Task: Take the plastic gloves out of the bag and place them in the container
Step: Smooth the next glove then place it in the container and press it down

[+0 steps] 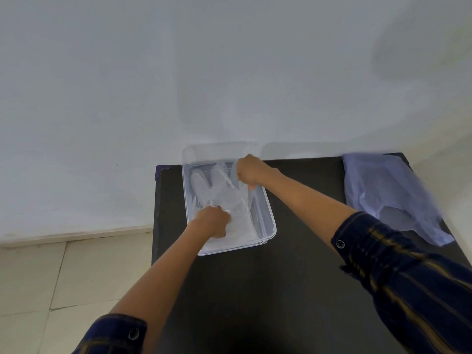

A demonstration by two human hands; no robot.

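We find no writing, label, brand, number or sign that can be read anywhere here. The clear rectangular plastic container (268, 221) bears no print we can make out, the crumpled pale lilac plastic bag (388, 195) is plain, and the matte black tabletop (293, 277) carries no marking.

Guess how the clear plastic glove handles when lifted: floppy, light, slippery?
Likely floppy: the glove sags between the left hand and right hand. Probably very light, since the film is see-through thin. Possibly slippery or clingy against the container.
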